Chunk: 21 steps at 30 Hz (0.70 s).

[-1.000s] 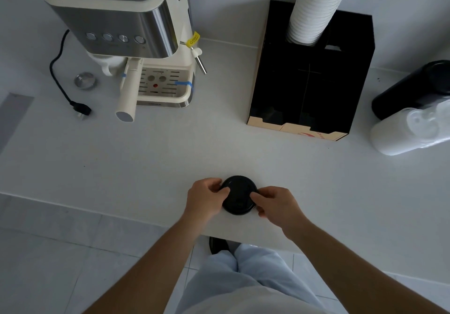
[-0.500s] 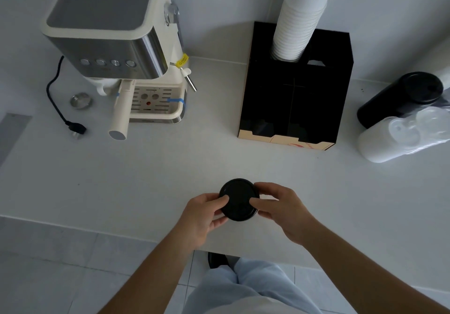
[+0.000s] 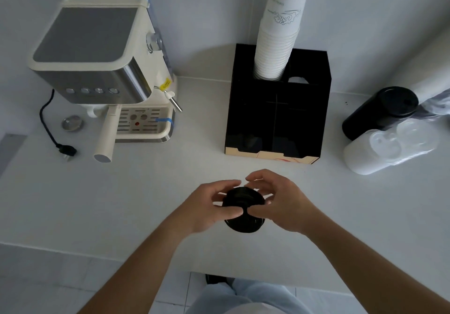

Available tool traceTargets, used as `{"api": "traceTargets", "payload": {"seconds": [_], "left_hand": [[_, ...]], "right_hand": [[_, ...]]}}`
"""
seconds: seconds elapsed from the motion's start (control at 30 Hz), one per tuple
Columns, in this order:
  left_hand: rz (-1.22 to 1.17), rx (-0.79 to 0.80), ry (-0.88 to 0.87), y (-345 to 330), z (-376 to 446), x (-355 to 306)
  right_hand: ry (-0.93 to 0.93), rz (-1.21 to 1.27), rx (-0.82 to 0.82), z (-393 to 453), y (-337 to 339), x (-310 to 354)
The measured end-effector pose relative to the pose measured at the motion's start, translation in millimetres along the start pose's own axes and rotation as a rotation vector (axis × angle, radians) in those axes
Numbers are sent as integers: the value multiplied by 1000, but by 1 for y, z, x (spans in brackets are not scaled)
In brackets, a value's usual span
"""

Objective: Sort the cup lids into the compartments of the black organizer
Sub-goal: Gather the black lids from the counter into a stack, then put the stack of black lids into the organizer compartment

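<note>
White worktop (image 3: pixel 73 204) carries a cream espresso machine (image 3: pixel 102 70) and the black organizer (image 3: pixel 277 119), with paper cups (image 3: pixel 277 43) stacked in a back compartment. Nearer, the left hand (image 3: pixel 209 206) and right hand (image 3: pixel 280 201) curl fingers around a small stack of black lids (image 3: pixel 243 206).

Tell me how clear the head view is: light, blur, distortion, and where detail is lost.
Head view: dim, even, cool light with soft shadows, no strong glare; wide-angle bending leans the cup stack and walls; both hands slightly motion-blurred around the black lids; organizer interior too dark to read compartments.
</note>
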State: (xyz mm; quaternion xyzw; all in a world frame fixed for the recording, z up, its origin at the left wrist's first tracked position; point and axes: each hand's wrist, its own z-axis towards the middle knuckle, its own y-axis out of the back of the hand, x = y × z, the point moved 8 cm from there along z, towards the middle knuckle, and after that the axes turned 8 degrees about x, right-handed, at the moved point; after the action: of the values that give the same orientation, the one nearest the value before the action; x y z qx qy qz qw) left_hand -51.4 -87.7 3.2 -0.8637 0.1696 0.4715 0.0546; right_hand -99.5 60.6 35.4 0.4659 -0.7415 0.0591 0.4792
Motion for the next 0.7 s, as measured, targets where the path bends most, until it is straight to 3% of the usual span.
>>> {"api": "traceTargets", "payload": {"seconds": [0.1,0.37,0.7], "left_hand": [[-14,-21,-32,3,7,-10],[-323,-167,-116,2,17,-16],[-322,-218,-177,4,33,-31]], "right_hand": [[37,31,-19,2,14,3],[22,275,-61,1,41,-33],[173,309,-144,8,68,-32]]}}
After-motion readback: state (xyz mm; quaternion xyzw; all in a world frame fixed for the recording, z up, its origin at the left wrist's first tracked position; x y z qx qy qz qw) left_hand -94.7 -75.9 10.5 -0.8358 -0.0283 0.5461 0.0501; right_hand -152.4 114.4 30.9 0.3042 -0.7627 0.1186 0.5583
